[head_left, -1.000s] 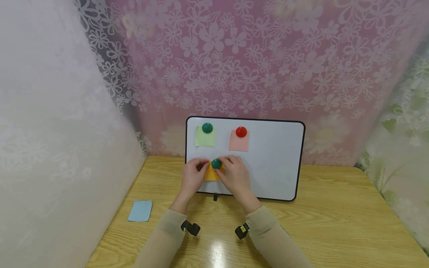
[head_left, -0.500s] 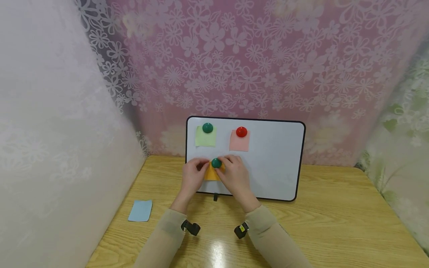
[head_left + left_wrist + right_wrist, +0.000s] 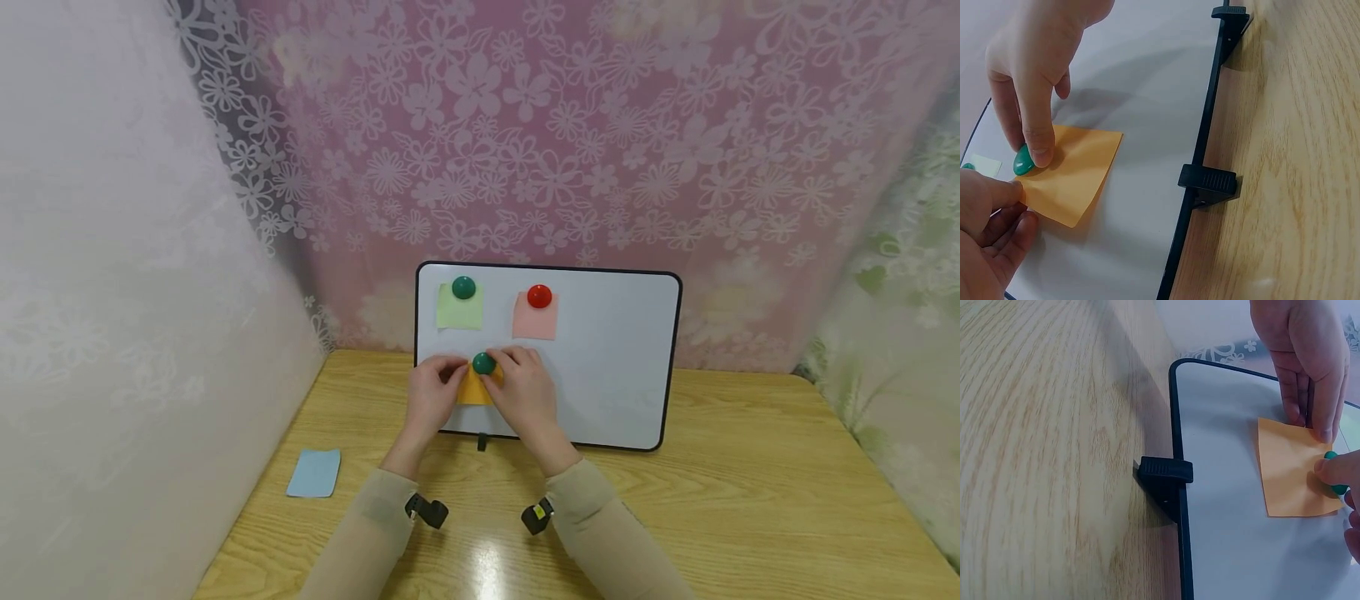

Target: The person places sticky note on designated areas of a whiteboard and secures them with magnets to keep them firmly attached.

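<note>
An orange sticky note (image 3: 474, 390) lies against the lower left of the whiteboard (image 3: 615, 367). My left hand (image 3: 433, 390) pinches the note's upper left corner between thumb and fingers. A round green magnet (image 3: 483, 363) sits at the note's top edge, pinched by my right hand (image 3: 528, 390). In the left wrist view the thumb and a finger hold the magnet (image 3: 1023, 161) from two sides, and the note's lower edge (image 3: 1094, 206) stands a little off the board. The right wrist view shows the magnet (image 3: 1336, 481) partly behind the right thumb.
Higher on the board, another green magnet (image 3: 463, 287) holds a light green note (image 3: 460, 312), and a red magnet (image 3: 539, 296) holds a pink note (image 3: 535, 322). A blue note (image 3: 314, 473) lies on the wooden table (image 3: 750, 500) at left. Black clip feet (image 3: 1213, 181) support the board's lower edge.
My right hand has shifted the green magnet very slightly upward along the top of the orange note. The left hand has stayed in place.
</note>
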`<action>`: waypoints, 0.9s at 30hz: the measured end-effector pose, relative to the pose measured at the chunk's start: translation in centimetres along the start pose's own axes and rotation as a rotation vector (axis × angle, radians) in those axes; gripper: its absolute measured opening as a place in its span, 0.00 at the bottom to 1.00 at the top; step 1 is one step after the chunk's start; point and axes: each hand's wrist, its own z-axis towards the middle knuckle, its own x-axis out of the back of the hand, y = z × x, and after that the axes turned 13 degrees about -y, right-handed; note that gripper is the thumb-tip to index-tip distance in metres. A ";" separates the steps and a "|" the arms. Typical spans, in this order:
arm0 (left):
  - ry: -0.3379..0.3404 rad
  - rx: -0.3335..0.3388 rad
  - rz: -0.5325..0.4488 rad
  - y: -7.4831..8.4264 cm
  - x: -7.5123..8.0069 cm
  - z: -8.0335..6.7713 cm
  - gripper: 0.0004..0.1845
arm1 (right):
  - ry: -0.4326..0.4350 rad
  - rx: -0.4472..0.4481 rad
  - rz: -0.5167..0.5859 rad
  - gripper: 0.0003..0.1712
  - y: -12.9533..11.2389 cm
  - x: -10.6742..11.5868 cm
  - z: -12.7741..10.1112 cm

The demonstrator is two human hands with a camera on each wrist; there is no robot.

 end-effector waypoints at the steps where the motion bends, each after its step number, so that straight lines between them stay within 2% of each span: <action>1: 0.000 -0.002 0.000 0.0 0.0 0.0 0.04 | 0.004 0.002 0.002 0.23 0.0 0.0 0.0; 12: 0.005 -0.018 -0.003 0.0 0.1 -0.1 0.04 | 0.021 0.012 0.010 0.23 -0.1 0.1 -0.3; 27: 0.024 0.019 -0.049 -0.7 0.1 -0.4 0.05 | 0.026 0.037 0.042 0.23 0.1 0.9 -1.3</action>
